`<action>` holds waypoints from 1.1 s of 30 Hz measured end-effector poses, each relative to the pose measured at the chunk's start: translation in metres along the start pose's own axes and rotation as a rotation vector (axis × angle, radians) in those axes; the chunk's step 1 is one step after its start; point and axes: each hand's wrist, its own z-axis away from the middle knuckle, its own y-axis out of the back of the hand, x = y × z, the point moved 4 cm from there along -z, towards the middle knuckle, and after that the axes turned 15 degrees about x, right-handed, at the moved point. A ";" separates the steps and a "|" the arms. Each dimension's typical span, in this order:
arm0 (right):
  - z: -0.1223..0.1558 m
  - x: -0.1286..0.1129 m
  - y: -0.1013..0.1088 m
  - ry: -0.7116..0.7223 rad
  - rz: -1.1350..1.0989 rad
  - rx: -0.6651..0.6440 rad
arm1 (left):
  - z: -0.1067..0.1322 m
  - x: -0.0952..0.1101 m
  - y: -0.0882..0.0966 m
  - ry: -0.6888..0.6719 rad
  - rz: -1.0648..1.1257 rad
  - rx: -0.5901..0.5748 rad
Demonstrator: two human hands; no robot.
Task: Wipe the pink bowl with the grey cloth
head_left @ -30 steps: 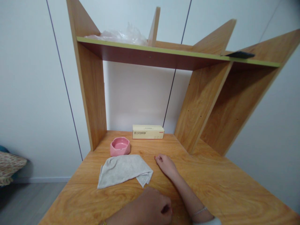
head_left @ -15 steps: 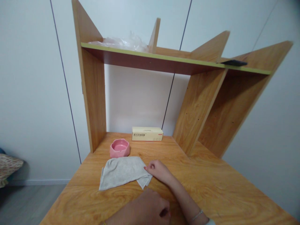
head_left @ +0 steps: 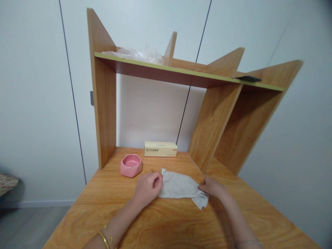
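Observation:
A light grey cloth (head_left: 178, 186) lies stretched between my two hands on the wooden desk (head_left: 166, 224). My left hand (head_left: 148, 188) pinches its left end, fingers closed on the edge. At the other end, my right hand (head_left: 213, 187) grips the cloth's right side, where a folded corner hangs down toward me. To the left of the cloth, apart from it, stands a pink faceted ashtray (head_left: 131, 166) with notches in its rim.
A cream cardboard box (head_left: 160, 149) with printed characters stands at the desk's back. Above runs a wooden shelf (head_left: 155, 67) bearing crumpled clear plastic (head_left: 140, 54) and a flat dark object (head_left: 249, 79). Upright panels (head_left: 106, 114) bound the left side.
The cloth has moved right, away from in front of the ashtray, with my right hand on it. My left hand has come up from the near edge and taken the cloth's left end.

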 end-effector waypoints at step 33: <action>0.028 -0.129 -0.042 0.080 -1.098 0.375 | 0.001 -0.094 -0.025 0.758 0.376 0.144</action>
